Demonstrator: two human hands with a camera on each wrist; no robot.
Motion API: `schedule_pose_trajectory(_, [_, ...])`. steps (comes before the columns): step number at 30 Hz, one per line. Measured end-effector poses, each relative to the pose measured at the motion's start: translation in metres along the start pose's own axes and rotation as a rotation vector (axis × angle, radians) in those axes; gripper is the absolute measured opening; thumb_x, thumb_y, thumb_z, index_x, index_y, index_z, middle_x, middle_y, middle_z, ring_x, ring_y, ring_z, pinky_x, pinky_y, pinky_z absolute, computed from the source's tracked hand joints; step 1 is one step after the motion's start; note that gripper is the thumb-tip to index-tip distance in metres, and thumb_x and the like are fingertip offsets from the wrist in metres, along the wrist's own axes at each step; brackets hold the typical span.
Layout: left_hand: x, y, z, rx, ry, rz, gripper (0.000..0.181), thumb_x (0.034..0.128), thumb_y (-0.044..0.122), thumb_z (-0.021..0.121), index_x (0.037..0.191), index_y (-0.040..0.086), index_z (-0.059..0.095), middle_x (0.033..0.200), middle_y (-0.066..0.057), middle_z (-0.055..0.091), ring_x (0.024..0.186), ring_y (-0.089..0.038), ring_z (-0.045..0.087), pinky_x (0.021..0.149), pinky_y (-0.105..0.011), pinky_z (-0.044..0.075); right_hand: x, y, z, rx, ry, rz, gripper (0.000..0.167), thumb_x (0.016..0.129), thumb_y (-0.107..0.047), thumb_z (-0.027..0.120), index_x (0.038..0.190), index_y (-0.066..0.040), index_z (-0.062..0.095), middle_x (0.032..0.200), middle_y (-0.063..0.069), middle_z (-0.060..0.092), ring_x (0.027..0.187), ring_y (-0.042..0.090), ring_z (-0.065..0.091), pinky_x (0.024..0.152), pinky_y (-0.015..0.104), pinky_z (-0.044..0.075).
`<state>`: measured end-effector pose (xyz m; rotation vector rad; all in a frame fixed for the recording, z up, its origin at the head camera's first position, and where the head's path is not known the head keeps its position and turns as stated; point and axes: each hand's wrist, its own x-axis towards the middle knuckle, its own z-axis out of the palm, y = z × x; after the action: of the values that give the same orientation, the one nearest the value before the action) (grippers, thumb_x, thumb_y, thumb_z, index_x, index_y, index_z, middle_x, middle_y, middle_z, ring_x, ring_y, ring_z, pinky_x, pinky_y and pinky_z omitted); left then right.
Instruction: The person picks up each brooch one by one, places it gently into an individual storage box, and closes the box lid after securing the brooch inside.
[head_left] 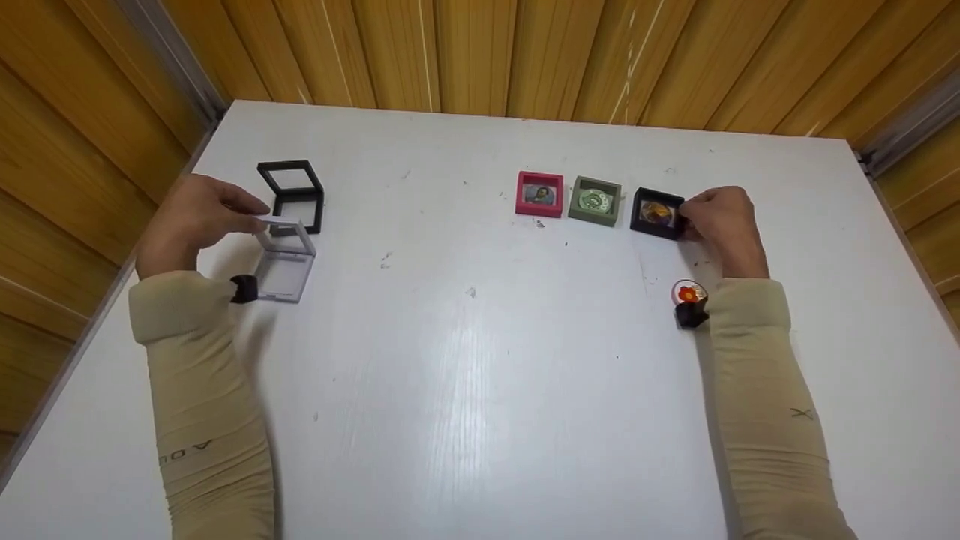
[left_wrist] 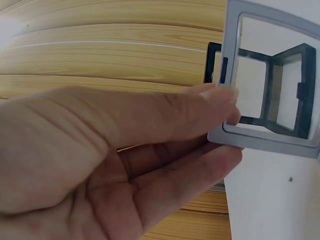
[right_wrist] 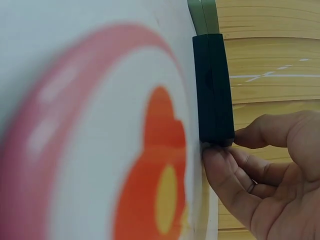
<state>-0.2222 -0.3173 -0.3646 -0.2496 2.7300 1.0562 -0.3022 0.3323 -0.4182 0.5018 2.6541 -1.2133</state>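
Observation:
At the left of the table, my left hand point(head_left: 202, 217) pinches the raised lid of a white display case point(head_left: 285, 274) between thumb and fingers. The left wrist view shows the thumb point(left_wrist: 200, 107) on the corner of the lid's frame. Just behind stands a black display case point(head_left: 300, 210) with its lid up. Over on the right, my right hand point(head_left: 724, 221) pinches the near right side of a black closed case point(head_left: 657, 213), which has a round gold-and-purple piece inside. A round badge with a red flower point(head_left: 688, 291) lies beside the right wrist.
A pink case point(head_left: 539, 194) and a green case point(head_left: 595, 201), each with a round piece inside, stand left of the closed black one. Behind the white table point(head_left: 450, 337) rises a wood-panelled wall point(head_left: 480, 56). Black wrist cameras point(head_left: 690, 315) sit under both wrists.

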Motion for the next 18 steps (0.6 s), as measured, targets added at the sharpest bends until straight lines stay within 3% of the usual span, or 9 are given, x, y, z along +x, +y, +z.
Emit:
schedule_pose_trajectory(4, [-0.0013, 0.0006, 0.0013, 0.049, 0.02, 0.019, 0.032, 0.0981, 0.011, 0.075, 0.128, -0.001, 0.075, 0.13, -0.026, 0.067, 0.122, -0.041, 0.051, 0.101, -0.062, 0.04, -0.0004, -0.0007, 0.0015, -0.007, 0.02, -0.023, 0.044, 0.105, -0.016, 0.056, 0.137, 0.014, 0.059, 0.132, 0.031, 0.06, 0.082, 0.009, 0.065, 0.069, 0.017, 0.055])
schedule_pose_trajectory(18, [0.0017, 0.0064, 0.0043, 0.081, 0.03, 0.004, 0.032, 0.0997, 0.015, 0.075, 0.129, 0.001, 0.075, 0.133, -0.026, 0.066, 0.123, -0.044, 0.051, 0.101, -0.063, 0.042, 0.0039, -0.0014, 0.0048, 0.027, 0.021, 0.003, 0.046, 0.108, -0.019, 0.055, 0.144, 0.01, 0.056, 0.142, 0.03, 0.055, 0.107, 0.023, 0.063, 0.077, 0.018, 0.056])
